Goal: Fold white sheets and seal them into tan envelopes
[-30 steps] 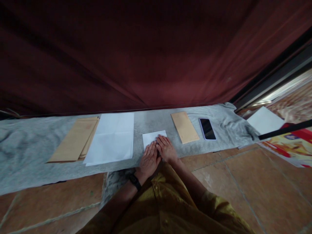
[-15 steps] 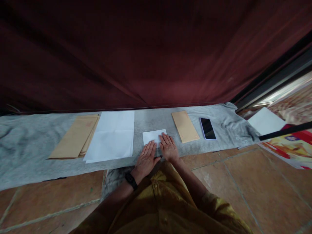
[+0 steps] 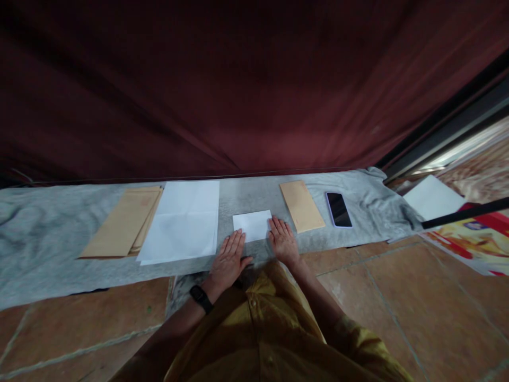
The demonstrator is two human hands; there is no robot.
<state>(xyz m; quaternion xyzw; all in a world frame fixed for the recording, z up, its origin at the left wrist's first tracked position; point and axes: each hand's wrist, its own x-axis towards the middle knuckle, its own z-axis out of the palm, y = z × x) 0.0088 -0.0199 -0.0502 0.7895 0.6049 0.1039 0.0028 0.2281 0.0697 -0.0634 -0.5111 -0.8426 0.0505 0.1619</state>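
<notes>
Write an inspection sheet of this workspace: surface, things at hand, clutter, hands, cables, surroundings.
Surface: grey cloth, wrinkled at both ends.
Things: small white paper; larger white sheets and brown envelopes to its left, single envelope to its right.
Clutter: phone, right of single envelope.
Hands: left hand open, at the paper's near left corner; right hand open, at its right edge.
Cables: thin strand far left, identity unclear.
Surroundings: red curtain, tiled floor, printed packaging.

Left hand [image 3: 226, 265] flat, palm down, below frame's middle, thumb [image 3: 246, 261] out. Right hand [image 3: 284, 244] flat too, bit higher. Fingers [image 3: 233, 243] point up. Left arm [image 3: 170, 329] slants from bottom left, right arm [image 3: 318, 291] from lower right.
</notes>
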